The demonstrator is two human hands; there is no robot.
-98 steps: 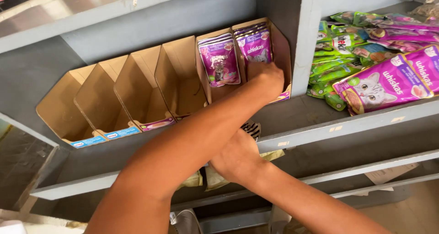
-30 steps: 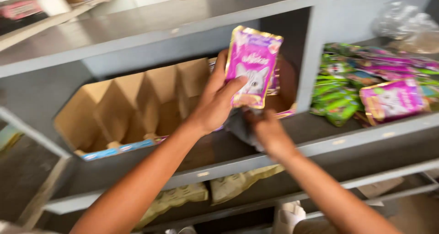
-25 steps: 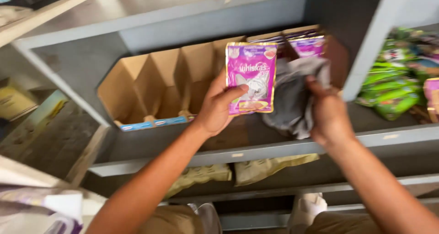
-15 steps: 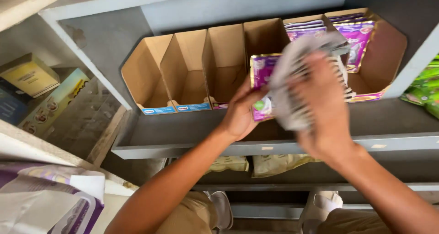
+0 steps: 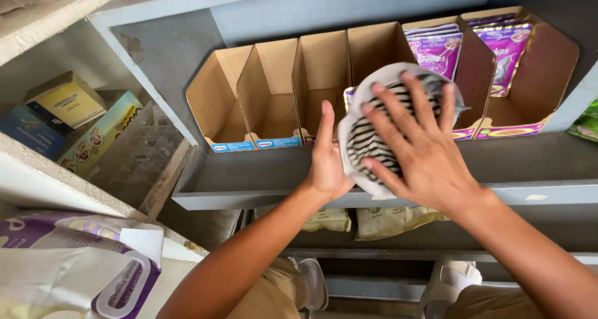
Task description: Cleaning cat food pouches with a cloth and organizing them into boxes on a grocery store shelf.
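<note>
My left hand [image 5: 326,157] holds a purple pet-food pouch [image 5: 349,96] upright in front of the grey shelf [image 5: 261,176]; only a sliver of the pouch shows. My right hand [image 5: 416,143] presses a black-and-white striped cloth [image 5: 367,146] flat against the pouch, fingers spread over it. Behind them stand cardboard display boxes [image 5: 274,95] with open slots. Two slots at the right hold purple pouches [image 5: 436,48] standing upright.
Small product boxes [image 5: 65,104] lie in the compartment to the left. A pack of wipes [image 5: 93,269] sits at the lower left. Pale bags [image 5: 386,222] lie on the shelf below. Green pouches [image 5: 585,126] peek in at the far right. My shoes [image 5: 311,281] show at the bottom.
My left hand took a purple pouch out of the display box and brought it forward. My right hand brought the striped cloth onto it. The view swung left and down.
</note>
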